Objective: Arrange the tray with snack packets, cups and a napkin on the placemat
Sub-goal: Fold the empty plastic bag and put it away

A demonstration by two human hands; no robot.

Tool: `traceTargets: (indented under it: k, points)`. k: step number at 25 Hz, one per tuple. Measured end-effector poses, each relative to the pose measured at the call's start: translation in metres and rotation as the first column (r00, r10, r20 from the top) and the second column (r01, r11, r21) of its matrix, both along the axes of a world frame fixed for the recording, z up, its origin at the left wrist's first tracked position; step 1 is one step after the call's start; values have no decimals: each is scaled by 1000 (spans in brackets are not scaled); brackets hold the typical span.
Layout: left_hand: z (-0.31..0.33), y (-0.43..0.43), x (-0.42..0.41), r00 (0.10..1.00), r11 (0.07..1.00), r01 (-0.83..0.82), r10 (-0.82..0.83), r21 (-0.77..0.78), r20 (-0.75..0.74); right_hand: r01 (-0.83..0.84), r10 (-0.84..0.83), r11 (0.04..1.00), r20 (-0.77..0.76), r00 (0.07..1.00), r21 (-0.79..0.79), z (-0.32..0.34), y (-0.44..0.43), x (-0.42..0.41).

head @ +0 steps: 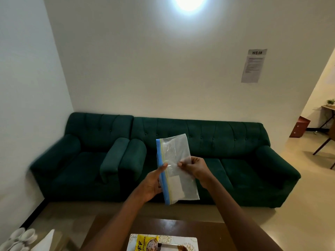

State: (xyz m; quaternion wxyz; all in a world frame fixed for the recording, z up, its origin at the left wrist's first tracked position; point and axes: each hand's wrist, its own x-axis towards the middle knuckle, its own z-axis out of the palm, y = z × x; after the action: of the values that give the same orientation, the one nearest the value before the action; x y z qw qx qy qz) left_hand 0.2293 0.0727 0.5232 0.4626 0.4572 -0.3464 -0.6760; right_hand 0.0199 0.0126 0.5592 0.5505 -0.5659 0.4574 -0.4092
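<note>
bag (174, 151) of clear plastic with a blue zip strip down one side was held up in the air, well above the desk (181, 225) and in front of a green sofa (226, 160). the left hand (154, 183) gripped it at the zip edge, thumb on the front and fingers behind, likely to steady the seal. the right hand (195, 167) pinched the loose clear film near the middle, thumb and fingertips pressed together on it. holding it upright between two hands probably served to get the bag open or to look at what was inside. a pale rectangle showed through the plastic, but i could not tell whether it was a napkin or a label.

a yellow snack packet (146, 242) lay on a patterned placemat (190, 240) at the near edge of the desk. white cups (20, 236) stood apart at the lower left, beside a folded white sheet (46, 240). they looked not yet arranged.
</note>
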Motion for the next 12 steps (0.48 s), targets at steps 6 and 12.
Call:
traceTargets:
  k: [6,12]
  points:
    - [12,-12,-2,990,990,-121,126,-73,70,31,-32,999,101,994,12,-10,1,-11]
    - [19,-18,3,976,973,-215,217,-85,20,-82,70,994,169,983,66,-7,2,-7]
